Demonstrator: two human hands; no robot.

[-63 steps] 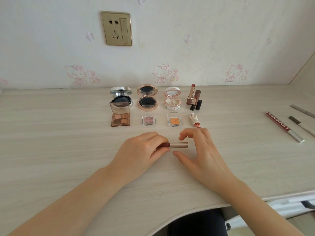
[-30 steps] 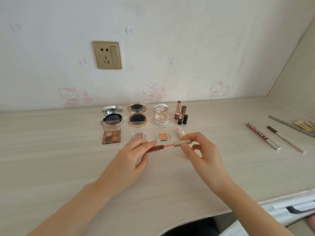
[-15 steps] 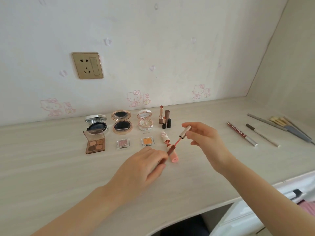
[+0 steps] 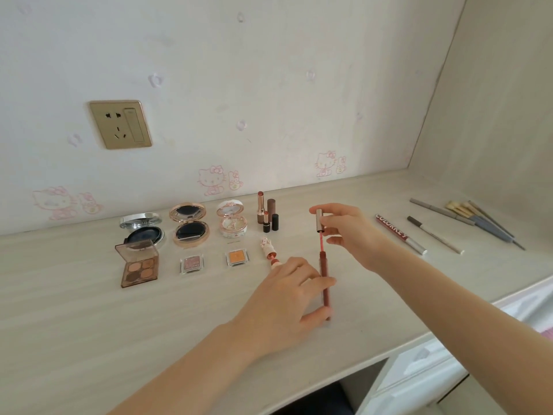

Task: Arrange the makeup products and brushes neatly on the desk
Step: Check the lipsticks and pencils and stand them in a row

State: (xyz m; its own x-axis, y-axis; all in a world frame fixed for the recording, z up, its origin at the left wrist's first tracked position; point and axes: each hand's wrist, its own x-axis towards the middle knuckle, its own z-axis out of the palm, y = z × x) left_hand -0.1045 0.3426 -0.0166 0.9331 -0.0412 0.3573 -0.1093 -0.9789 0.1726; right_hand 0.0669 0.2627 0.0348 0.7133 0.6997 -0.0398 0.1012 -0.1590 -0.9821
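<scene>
mid-uncapping: left hand [image 4: 281,301] grips the gloss tube [image 4: 323,266] upright, right hand [image 4: 351,233] pinches the wand cap [image 4: 319,220]; next, likely, standing both by the lipsticks [image 4: 266,215].

Fingers of the left hand [image 4: 281,298] cover the middle of the gloss tube [image 4: 324,265]. The brushes [image 4: 459,208] at 3 o'clock are too small to count.

One wide-angle camera sits on the person's head, looking forward and down across the desk [image 4: 89,324] from close above its near edge. It faces the back wall [image 4: 269,70] and its socket [image 4: 120,124], angled a little rightward, so the side panel [image 4: 502,100] fills the right edge.
</scene>
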